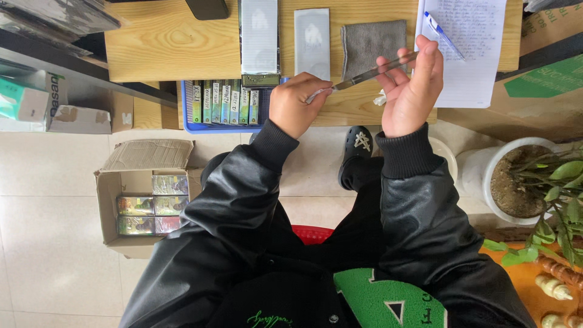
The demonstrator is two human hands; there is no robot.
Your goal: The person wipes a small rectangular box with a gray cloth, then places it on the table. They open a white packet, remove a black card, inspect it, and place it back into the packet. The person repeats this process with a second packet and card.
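Upper centre of frame, above the desk edge: right hand w/ fingers curled round the far end of a thin clear strip, left hand pinching its near end in a closed grip. Behind the strip on the desk lie a grey cloth & a grey flat slab. Blue tray of labelled slim boxes sits just left of the left hand.

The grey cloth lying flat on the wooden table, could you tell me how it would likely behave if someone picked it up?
The grey cloth would probably be floppy and drape, since it looks soft and napped. It seems thin and lies flat on the wooden table, so likely light. Its fuzzy surface suggests it would grip rather than slip, and it should not roll.
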